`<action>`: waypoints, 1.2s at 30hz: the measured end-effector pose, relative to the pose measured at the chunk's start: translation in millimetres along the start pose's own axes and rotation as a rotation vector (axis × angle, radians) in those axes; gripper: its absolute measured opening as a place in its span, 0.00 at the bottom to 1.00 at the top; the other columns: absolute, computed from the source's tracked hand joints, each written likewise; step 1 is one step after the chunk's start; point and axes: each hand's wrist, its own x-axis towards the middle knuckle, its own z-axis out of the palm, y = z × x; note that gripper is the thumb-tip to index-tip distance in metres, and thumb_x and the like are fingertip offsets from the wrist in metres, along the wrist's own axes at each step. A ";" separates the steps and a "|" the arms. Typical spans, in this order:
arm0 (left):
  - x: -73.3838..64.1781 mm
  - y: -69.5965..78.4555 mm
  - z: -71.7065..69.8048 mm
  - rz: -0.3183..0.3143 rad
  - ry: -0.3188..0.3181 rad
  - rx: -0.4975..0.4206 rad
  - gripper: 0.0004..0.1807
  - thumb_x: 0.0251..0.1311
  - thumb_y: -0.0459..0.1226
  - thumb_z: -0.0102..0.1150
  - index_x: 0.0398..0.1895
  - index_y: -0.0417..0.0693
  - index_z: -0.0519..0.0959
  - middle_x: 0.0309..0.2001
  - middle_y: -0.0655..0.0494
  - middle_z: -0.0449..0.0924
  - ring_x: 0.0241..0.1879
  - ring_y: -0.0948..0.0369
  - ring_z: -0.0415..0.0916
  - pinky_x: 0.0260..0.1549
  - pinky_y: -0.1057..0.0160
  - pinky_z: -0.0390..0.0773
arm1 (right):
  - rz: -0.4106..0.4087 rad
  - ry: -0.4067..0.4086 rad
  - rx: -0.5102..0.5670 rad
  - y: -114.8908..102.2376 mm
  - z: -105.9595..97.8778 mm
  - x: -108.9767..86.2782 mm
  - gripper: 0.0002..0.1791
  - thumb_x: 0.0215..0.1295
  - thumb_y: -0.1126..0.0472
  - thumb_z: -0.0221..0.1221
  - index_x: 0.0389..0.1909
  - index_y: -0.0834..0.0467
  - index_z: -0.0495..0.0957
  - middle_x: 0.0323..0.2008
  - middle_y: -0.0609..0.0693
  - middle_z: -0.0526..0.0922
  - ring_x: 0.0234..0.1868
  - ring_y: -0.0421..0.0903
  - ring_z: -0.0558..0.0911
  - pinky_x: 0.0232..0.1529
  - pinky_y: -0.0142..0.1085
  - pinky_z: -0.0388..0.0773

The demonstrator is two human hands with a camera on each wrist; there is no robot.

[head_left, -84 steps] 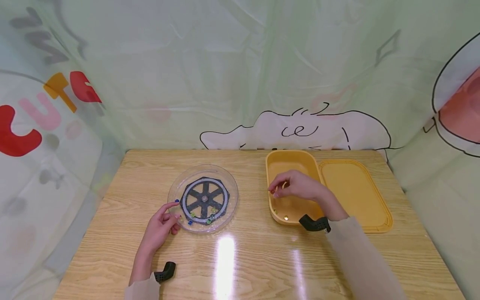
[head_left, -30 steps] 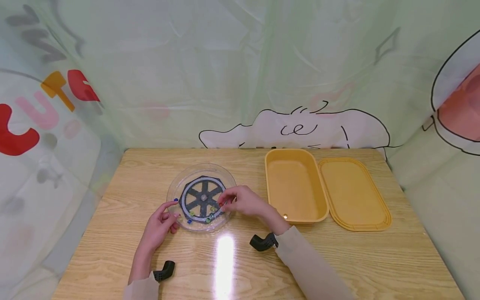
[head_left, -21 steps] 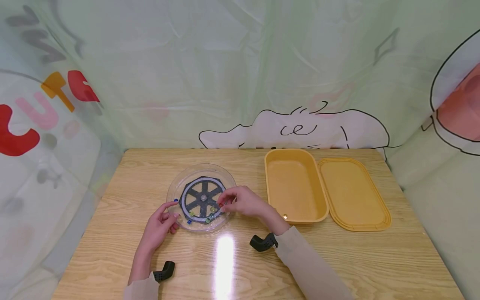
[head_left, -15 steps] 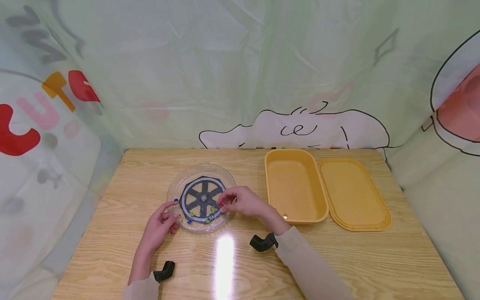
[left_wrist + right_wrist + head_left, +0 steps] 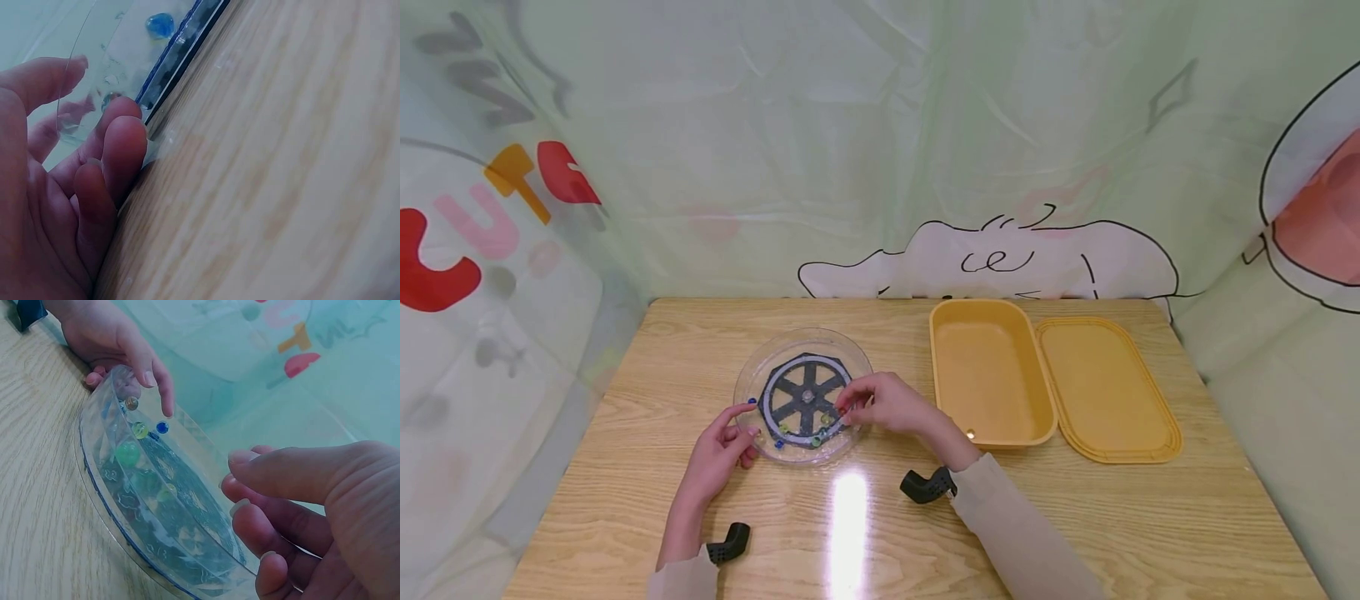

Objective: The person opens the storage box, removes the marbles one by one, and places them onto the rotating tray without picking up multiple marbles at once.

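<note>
A clear round dish (image 5: 790, 340) with a dark spoked pattern holds several glass marbles. At its left wall, my left hand (image 5: 715, 454) grips the rim; index finger and thumb reach over it, and the other fingers (image 5: 125, 147) curl outside. Over the dish's right side, my right hand (image 5: 891, 404) pinches a small red marble (image 5: 841, 410). In the right wrist view the thumb (image 5: 281, 472) hides that marble. A blue marble (image 5: 162, 427) lies by the left fingertip, near a yellow-green marble (image 5: 139, 430) and a larger green marble (image 5: 127, 453).
Right of the dish stands a yellow-orange box (image 5: 992, 358), with one small shiny marble (image 5: 971, 434) at its near end. Its matching lid (image 5: 1108, 387) lies flat beside it. A printed curtain (image 5: 880, 150) hangs behind the wooden table (image 5: 775, 533).
My right hand has moved left from over the box to the dish's right side, carrying the red marble. During the last second both hands stay nearly still.
</note>
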 end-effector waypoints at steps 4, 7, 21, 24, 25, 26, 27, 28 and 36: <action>0.2 0.2 -0.1 -0.011 0.006 0.002 0.21 0.69 0.34 0.59 0.64 0.50 0.73 0.27 0.45 0.80 0.21 0.56 0.77 0.24 0.61 0.80 | -0.009 0.007 0.000 -0.6 -0.6 -0.7 0.08 0.61 0.69 0.67 0.41 0.63 0.85 0.31 0.47 0.82 0.33 0.43 0.76 0.34 0.33 0.73; 0.6 0.1 -0.3 -0.017 0.010 0.004 0.21 0.69 0.35 0.59 0.64 0.51 0.73 0.27 0.45 0.80 0.21 0.56 0.77 0.24 0.61 0.80 | -0.012 0.007 -0.001 0.0 -0.9 -1.0 0.08 0.61 0.69 0.67 0.41 0.63 0.85 0.31 0.47 0.83 0.32 0.43 0.76 0.33 0.33 0.73; 0.1 0.7 -0.4 -0.015 0.011 0.007 0.21 0.69 0.36 0.59 0.65 0.50 0.72 0.27 0.45 0.80 0.21 0.56 0.76 0.25 0.61 0.80 | 0.007 0.008 0.010 -1.7 -4.4 -2.5 0.07 0.62 0.70 0.66 0.41 0.63 0.86 0.32 0.47 0.82 0.33 0.44 0.76 0.33 0.33 0.74; 0.2 0.5 -0.2 -0.012 0.010 0.006 0.21 0.69 0.35 0.59 0.64 0.50 0.73 0.27 0.45 0.80 0.21 0.56 0.76 0.24 0.61 0.80 | 0.017 0.021 -0.014 -3.3 -7.1 -4.0 0.08 0.61 0.69 0.67 0.42 0.62 0.86 0.33 0.46 0.83 0.34 0.45 0.76 0.35 0.33 0.74; 0.2 0.6 -0.1 -0.009 0.010 0.005 0.21 0.69 0.35 0.59 0.64 0.50 0.73 0.27 0.45 0.80 0.21 0.56 0.76 0.24 0.61 0.80 | 0.021 0.027 -0.024 -3.3 -8.3 -4.5 0.08 0.61 0.69 0.67 0.42 0.61 0.86 0.34 0.46 0.83 0.35 0.45 0.76 0.36 0.34 0.74; 0.1 0.4 -0.1 -0.005 0.007 0.005 0.21 0.69 0.34 0.58 0.64 0.50 0.72 0.27 0.45 0.80 0.21 0.56 0.76 0.24 0.61 0.80 | 0.023 0.031 -0.030 -3.3 -9.7 -5.1 0.08 0.61 0.69 0.67 0.42 0.61 0.86 0.34 0.45 0.83 0.35 0.45 0.76 0.36 0.34 0.74; 0.0 0.4 -0.1 -0.003 0.006 0.003 0.21 0.69 0.34 0.58 0.64 0.49 0.73 0.27 0.45 0.80 0.21 0.57 0.76 0.24 0.61 0.80 | 0.023 0.036 -0.035 -3.5 -11.3 -5.7 0.09 0.61 0.69 0.67 0.42 0.61 0.86 0.35 0.46 0.84 0.35 0.45 0.76 0.37 0.34 0.74; 0.0 0.1 -0.1 -0.002 0.005 0.002 0.21 0.69 0.33 0.58 0.64 0.49 0.73 0.27 0.45 0.80 0.20 0.57 0.76 0.24 0.61 0.80 | 0.027 0.041 -0.041 -3.9 -13.0 -6.5 0.09 0.61 0.69 0.67 0.42 0.61 0.86 0.35 0.46 0.84 0.36 0.46 0.76 0.37 0.34 0.74; 0.3 -0.1 -0.1 0.007 0.005 0.005 0.21 0.69 0.33 0.58 0.64 0.48 0.73 0.26 0.47 0.80 0.20 0.57 0.76 0.23 0.61 0.80 | 0.076 0.073 -0.057 -6.3 -32.0 -14.6 0.09 0.63 0.67 0.66 0.44 0.59 0.86 0.37 0.46 0.85 0.37 0.48 0.75 0.36 0.36 0.74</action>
